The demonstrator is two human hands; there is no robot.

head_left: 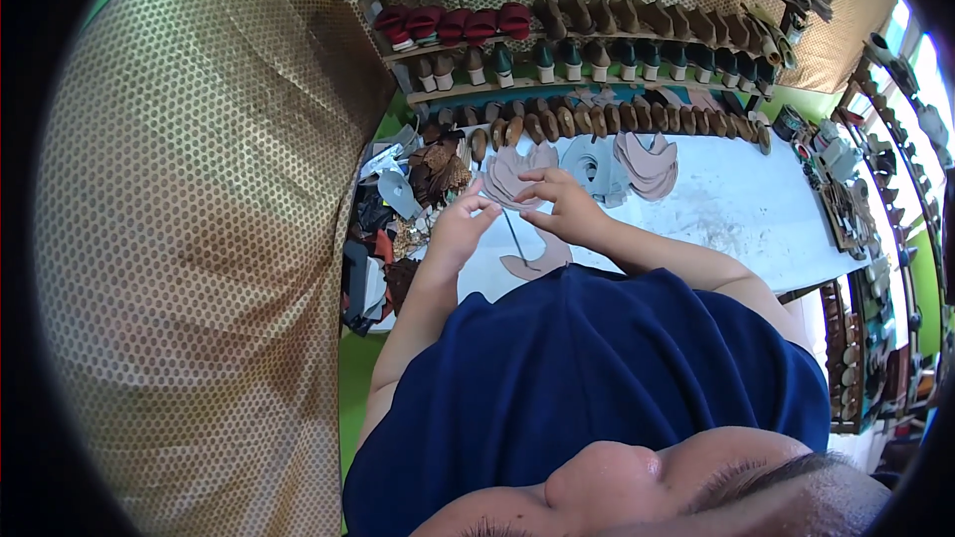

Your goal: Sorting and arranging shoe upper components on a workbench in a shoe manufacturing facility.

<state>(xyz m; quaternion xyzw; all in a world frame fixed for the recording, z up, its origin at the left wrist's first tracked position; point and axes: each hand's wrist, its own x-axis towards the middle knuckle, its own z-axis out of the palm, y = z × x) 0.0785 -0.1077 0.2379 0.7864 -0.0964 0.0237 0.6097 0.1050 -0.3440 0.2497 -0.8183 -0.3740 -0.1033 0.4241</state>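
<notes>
Both my hands are over the white table at the near edge of a fanned stack of pinkish-beige, curved cut pieces [517,165]. My left hand [460,227] is at the stack's left, index finger and thumb apart. My right hand [565,209] reaches in from the right with its fingers spread and bent, the tips at the pieces. Whether either hand pinches a piece cannot be made out. Between the hands and my body, a thin dark stick-like tool [513,234] lies slanted. Its near end meets a single curved beige piece [547,257], partly hidden by my shirt.
Right of the stack lie grey cut pieces [587,164] and another beige stack [652,167]. Scraps and brown material [438,171] crowd the table's left side. Shoe forms [617,119] line the back edge, below shelves of shoes [597,50]. A gold patterned curtain [199,239] hangs left.
</notes>
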